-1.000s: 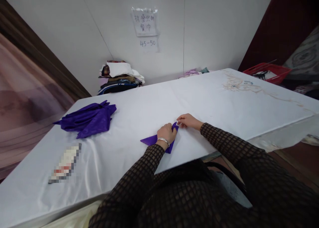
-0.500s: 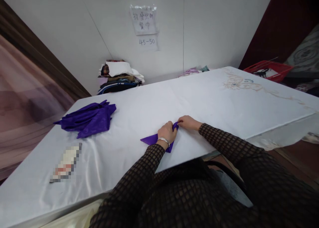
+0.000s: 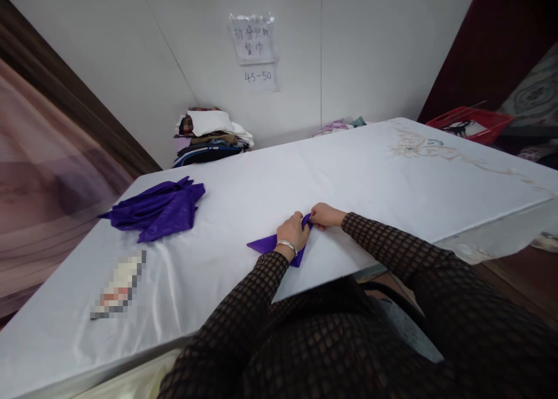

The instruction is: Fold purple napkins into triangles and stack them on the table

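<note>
A small purple napkin, folded into a pointed shape, lies on the white tablecloth near the front edge. My left hand rests on its middle with fingers curled over the cloth and a silver bracelet at the wrist. My right hand pinches the napkin's far tip just beside the left hand's fingers. Both arms wear dark checked sleeves.
A pile of purple napkins lies at the left of the table. A blurred flat packet sits near the front left. Stacked folded fabrics stand against the back wall. A red basket is beyond the table's right end.
My right hand has drawn in closer to the left hand and closed on the napkin's tip. The left hand stays pressed on the napkin.
</note>
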`<state>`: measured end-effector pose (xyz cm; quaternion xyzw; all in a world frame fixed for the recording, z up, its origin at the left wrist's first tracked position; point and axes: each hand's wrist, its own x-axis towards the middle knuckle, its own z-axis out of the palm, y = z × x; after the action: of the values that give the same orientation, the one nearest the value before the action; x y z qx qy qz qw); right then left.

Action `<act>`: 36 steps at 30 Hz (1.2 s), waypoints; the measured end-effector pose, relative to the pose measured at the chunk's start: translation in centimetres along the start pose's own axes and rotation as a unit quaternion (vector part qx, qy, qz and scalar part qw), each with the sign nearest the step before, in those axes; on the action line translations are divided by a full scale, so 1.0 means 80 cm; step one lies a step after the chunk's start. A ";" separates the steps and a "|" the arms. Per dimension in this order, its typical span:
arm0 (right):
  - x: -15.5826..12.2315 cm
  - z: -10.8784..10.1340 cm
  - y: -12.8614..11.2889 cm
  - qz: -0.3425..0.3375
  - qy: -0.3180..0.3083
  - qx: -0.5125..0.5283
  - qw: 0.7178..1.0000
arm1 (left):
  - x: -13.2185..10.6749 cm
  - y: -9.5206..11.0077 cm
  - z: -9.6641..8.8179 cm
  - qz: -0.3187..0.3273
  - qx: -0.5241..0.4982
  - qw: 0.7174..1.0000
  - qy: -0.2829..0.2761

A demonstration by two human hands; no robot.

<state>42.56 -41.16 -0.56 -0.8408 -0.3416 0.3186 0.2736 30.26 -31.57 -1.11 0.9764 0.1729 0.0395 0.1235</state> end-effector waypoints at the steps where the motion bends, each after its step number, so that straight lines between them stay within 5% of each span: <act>1: -0.002 -0.002 0.003 -0.001 -0.003 0.015 1.000 | 0.000 0.000 0.000 0.003 0.003 1.000 -0.001; 7: -0.015 -0.010 0.019 0.000 0.060 0.180 0.982 | -0.001 0.004 0.000 0.004 0.010 1.000 -0.017; 14: -0.016 0.005 0.013 -0.033 0.042 0.155 0.987 | -0.002 -0.006 -0.007 0.003 -0.053 0.999 -0.003; 25: -0.014 0.005 0.010 -0.003 0.003 0.173 0.985 | -0.046 -0.106 -0.021 0.016 -0.024 0.998 0.059; 36: -0.012 0.006 0.000 0.001 -0.002 0.095 0.995 | -0.058 -0.107 -0.012 0.001 -0.042 0.994 0.097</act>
<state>41.68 -41.76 -0.58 -0.8107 -0.3093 0.3514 0.3517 22.96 -25.18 -2.51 0.9620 0.1812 0.1413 0.1472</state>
